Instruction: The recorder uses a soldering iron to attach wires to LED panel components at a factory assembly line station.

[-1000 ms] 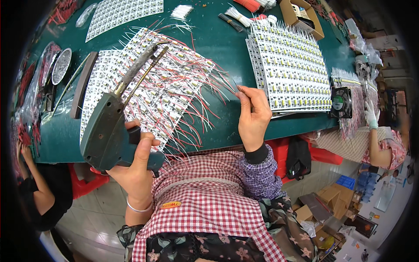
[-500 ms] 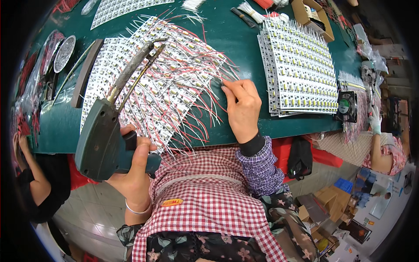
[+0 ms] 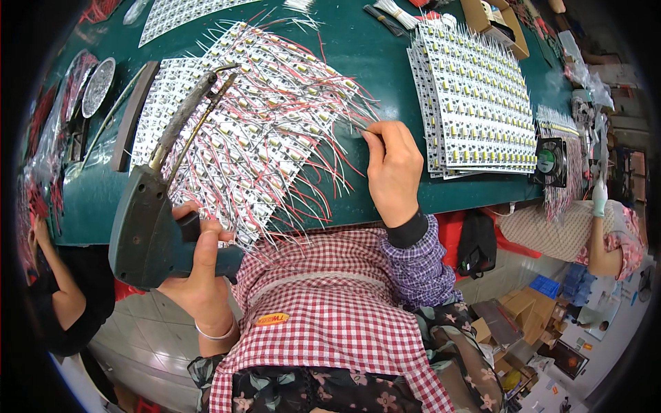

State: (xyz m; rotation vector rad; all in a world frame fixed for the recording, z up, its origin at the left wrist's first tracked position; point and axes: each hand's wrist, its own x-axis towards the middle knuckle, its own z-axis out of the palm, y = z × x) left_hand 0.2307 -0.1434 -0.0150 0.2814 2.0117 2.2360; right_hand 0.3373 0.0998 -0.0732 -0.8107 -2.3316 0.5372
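My left hand point(image 3: 200, 275) is wrapped round the handle of a dark green soldering gun point(image 3: 141, 230), one finger by its trigger. The gun's long metal barrel and bent tip rise over white circuit board panels point(image 3: 241, 138) crowded with red and white wires point(image 3: 310, 186). At the right edge of these panels, my right hand point(image 3: 396, 172) is pinched closed on a thin wire end. That wire runs left among the others, and its far end is lost in the tangle. The gun's tip is apart from my right hand.
To the right stand stacked circuit board panels point(image 3: 482, 103) and a small black fan point(image 3: 551, 162). A cardboard box point(image 3: 506, 31) is at the back. On the left lie a dark bar point(image 3: 136, 117) and a silvery dish point(image 3: 98, 88). Other people work at both sides.
My right hand has shifted slightly right, still pinched. The soldering gun in my left hand has moved a little left and down, its tip farther from my right hand.
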